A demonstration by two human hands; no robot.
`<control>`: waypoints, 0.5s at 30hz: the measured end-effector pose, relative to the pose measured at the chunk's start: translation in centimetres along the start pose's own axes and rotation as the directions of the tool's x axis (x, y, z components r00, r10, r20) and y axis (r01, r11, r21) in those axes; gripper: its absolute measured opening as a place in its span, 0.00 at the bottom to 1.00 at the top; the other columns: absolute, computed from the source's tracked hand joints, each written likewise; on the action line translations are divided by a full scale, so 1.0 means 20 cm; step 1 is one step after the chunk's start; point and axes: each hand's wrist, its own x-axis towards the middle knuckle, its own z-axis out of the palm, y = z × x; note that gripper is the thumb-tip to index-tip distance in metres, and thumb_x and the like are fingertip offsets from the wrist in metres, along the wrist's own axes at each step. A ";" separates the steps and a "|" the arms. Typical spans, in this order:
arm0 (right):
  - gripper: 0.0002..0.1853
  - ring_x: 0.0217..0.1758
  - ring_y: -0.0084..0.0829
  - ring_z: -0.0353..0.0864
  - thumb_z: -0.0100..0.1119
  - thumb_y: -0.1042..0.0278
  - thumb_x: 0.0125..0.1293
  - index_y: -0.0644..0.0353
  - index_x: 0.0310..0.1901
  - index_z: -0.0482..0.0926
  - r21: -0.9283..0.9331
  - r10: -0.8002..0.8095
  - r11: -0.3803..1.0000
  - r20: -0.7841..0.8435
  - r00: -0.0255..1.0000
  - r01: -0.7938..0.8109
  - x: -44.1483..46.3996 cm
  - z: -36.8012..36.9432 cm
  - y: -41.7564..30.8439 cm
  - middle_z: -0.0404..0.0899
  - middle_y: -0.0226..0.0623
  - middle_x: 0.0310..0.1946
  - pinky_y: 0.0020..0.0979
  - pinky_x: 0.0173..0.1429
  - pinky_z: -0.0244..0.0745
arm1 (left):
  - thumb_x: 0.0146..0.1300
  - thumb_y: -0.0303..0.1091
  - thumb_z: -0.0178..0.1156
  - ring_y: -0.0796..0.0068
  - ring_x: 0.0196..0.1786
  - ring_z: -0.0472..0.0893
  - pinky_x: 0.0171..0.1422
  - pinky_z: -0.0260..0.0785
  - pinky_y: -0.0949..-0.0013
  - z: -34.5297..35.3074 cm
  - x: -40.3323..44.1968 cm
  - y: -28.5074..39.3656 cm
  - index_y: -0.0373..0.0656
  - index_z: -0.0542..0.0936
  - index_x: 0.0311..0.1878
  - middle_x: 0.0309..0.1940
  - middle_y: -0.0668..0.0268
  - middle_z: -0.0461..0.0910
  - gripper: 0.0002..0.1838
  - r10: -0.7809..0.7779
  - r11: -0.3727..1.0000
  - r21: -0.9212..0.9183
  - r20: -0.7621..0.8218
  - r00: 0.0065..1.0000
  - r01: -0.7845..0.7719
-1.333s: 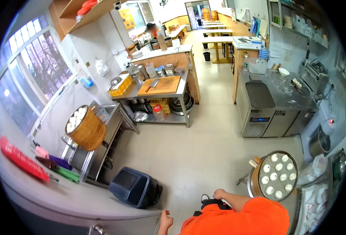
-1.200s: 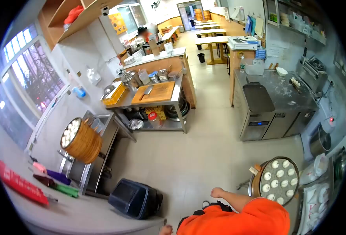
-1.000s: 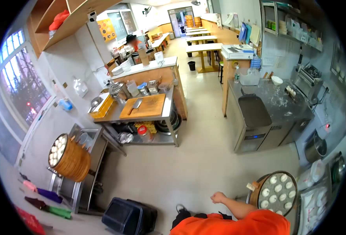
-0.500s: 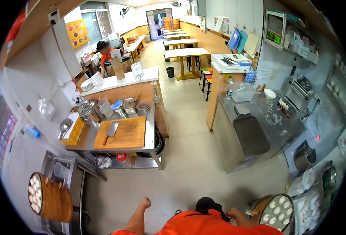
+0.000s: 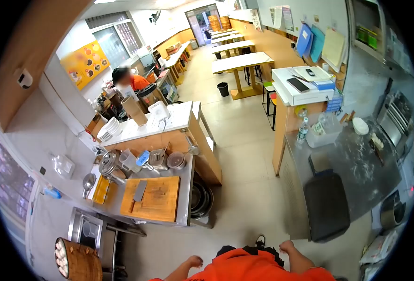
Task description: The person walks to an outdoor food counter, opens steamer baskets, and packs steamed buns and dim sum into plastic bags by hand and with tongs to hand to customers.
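Note:
Low in the view, my left hand (image 5: 195,261) hangs in the air with its fingers curled and nothing visible in them. My right hand (image 5: 286,247) is loosely closed in front of my body, above the floor and left of the steel worktop's lower corner; I see no object in it. Nearest to my left hand is the wooden chopping board (image 5: 162,199) on the steel table, apart from the hand, with a cleaver (image 5: 139,193) lying on it. A stacked bamboo steamer (image 5: 85,262) with white buns (image 5: 61,257) stands at lower left.
A sink (image 5: 86,229) is on the left. A floured steel worktop (image 5: 364,187) on the right carries a black tray-like slab (image 5: 328,208) and a plastic bin (image 5: 323,133). A passage of tiled floor (image 5: 244,187) leads to dining tables (image 5: 243,63). A person (image 5: 136,82) is behind the counter.
My view has shifted forward and tilted. The round tray of buns at lower right has left the view. My right hand has come forward, and my left hand sits lower in the picture.

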 end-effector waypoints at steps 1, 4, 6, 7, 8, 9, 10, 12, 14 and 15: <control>0.16 0.20 0.31 0.83 0.57 0.63 0.68 0.61 0.25 0.86 -0.045 -0.097 0.994 -0.035 0.995 0.096 0.04 -0.15 -0.14 0.84 0.36 0.20 0.34 0.33 0.80 | 0.66 0.36 0.68 0.69 0.32 0.87 0.35 0.81 0.67 -0.01 0.02 0.03 0.36 0.87 0.47 0.35 0.60 0.90 0.14 -0.090 0.996 -0.005 0.049 0.995 0.091; 0.10 0.25 0.31 0.86 0.60 0.66 0.65 0.60 0.33 0.89 -0.096 -0.193 0.980 -0.229 0.954 0.175 0.70 -0.36 -0.32 0.86 0.39 0.24 0.35 0.37 0.83 | 0.67 0.35 0.66 0.71 0.32 0.87 0.35 0.81 0.67 -0.03 -0.08 0.28 0.38 0.89 0.45 0.37 0.61 0.90 0.11 -0.144 0.969 0.195 -0.065 0.987 0.154; 0.08 0.30 0.31 0.87 0.61 0.70 0.66 0.63 0.39 0.88 -0.151 -0.347 0.936 -0.260 0.901 0.317 0.69 -0.61 -0.69 0.88 0.42 0.30 0.34 0.38 0.84 | 0.67 0.36 0.66 0.71 0.32 0.86 0.34 0.80 0.67 -0.11 -0.02 0.47 0.39 0.89 0.47 0.37 0.62 0.90 0.12 -0.159 0.969 0.181 -0.059 0.986 0.167; 0.07 0.32 0.31 0.87 0.61 0.72 0.66 0.64 0.40 0.87 -0.071 -0.366 0.931 -0.208 0.907 0.359 0.70 -0.73 -0.88 0.88 0.42 0.33 0.34 0.38 0.84 | 0.67 0.37 0.65 0.72 0.31 0.86 0.33 0.79 0.67 -0.14 0.03 0.56 0.41 0.89 0.49 0.37 0.63 0.90 0.13 -0.172 0.966 0.185 -0.066 0.983 0.181; 0.07 0.34 0.31 0.87 0.62 0.74 0.67 0.65 0.42 0.86 0.017 -0.389 0.918 -0.156 0.908 0.397 0.80 -0.81 -1.05 0.88 0.43 0.35 0.34 0.38 0.84 | 0.65 0.36 0.66 0.70 0.32 0.86 0.34 0.80 0.66 -0.20 0.15 0.61 0.41 0.90 0.47 0.37 0.62 0.90 0.13 -0.169 0.970 0.170 -0.056 0.984 0.176; 0.07 0.34 0.30 0.87 0.61 0.75 0.68 0.65 0.43 0.86 0.071 -0.407 0.909 -0.059 0.911 0.411 0.92 -0.88 -1.20 0.88 0.42 0.36 0.33 0.38 0.84 | 0.63 0.36 0.67 0.67 0.32 0.86 0.35 0.80 0.65 -0.25 0.32 0.65 0.41 0.90 0.46 0.37 0.61 0.90 0.12 -0.120 0.972 0.200 -0.029 0.992 0.124; 0.07 0.34 0.30 0.86 0.60 0.76 0.69 0.65 0.45 0.85 0.126 -0.421 0.901 0.035 0.906 0.414 1.03 -0.95 -1.34 0.88 0.41 0.37 0.33 0.38 0.84 | 0.61 0.35 0.68 0.65 0.32 0.86 0.36 0.80 0.64 -0.32 0.51 0.72 0.42 0.90 0.45 0.36 0.59 0.90 0.12 -0.050 0.966 0.253 0.008 0.999 0.046; 0.09 0.34 0.29 0.86 0.59 0.76 0.69 0.64 0.48 0.84 0.052 -0.432 0.902 0.064 0.900 0.429 0.99 -1.12 -1.75 0.88 0.39 0.37 0.32 0.37 0.83 | 0.57 0.34 0.70 0.60 0.33 0.87 0.39 0.80 0.61 -0.50 0.80 0.93 0.42 0.91 0.42 0.36 0.57 0.90 0.11 0.179 0.819 0.530 0.125 0.976 -0.218; 0.10 0.33 0.27 0.85 0.57 0.77 0.69 0.64 0.48 0.84 0.113 -0.434 0.900 0.127 0.892 0.422 1.08 -1.28 -2.05 0.88 0.38 0.37 0.30 0.35 0.82 | 0.47 0.32 0.71 0.46 0.37 0.86 0.48 0.79 0.57 -0.70 1.10 1.24 0.43 0.91 0.36 0.35 0.47 0.88 0.11 0.224 0.607 0.717 0.260 0.939 -0.343; 0.10 0.33 0.26 0.85 0.56 0.77 0.70 0.64 0.47 0.84 0.112 -0.433 0.900 0.129 0.892 0.421 1.09 -1.36 -2.23 0.88 0.38 0.37 0.29 0.34 0.81 | 0.50 0.32 0.69 0.49 0.36 0.86 0.45 0.79 0.55 -0.85 1.18 1.37 0.41 0.90 0.36 0.33 0.47 0.88 0.10 0.356 0.641 0.698 0.098 0.929 -0.320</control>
